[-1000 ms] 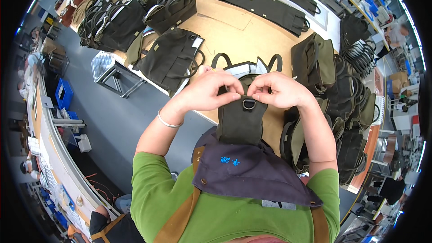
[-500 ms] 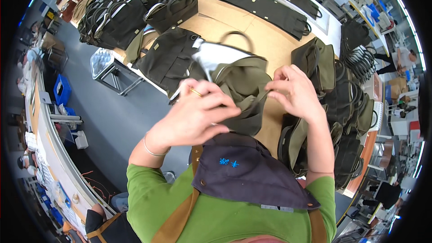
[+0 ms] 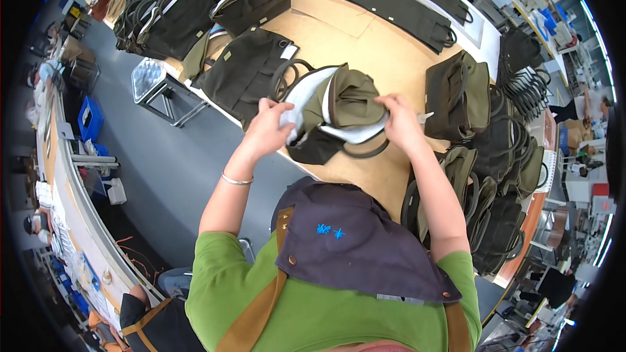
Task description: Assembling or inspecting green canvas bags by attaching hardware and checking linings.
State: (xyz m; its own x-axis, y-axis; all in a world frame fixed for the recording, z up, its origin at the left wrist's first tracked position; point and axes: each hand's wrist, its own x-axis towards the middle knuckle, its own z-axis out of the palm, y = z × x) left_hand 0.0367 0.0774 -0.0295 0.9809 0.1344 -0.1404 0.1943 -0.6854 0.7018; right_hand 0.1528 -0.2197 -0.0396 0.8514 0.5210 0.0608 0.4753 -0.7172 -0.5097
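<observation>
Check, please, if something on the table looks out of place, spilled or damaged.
Nothing visibly spilled or damaged stands out. Only the dark bag between the left hand and right hand looks askew: its olive lining bulges up in folds, with white material showing beside it, probably just from the handling.

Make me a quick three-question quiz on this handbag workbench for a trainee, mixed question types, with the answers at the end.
1. True or false: the left hand and the right hand both touch the same olive-and-black handbag.

2. Which arm wears the silver-coloured bangle?
A) Left
B) Right
C) Both

3. Fill in the blank: the person's short-sleeved shirt is coloured ____.

Key:
1. True; the fingers of each hand are at its edge.
2. A; it sits near the left wrist.
3. Green.
</observation>
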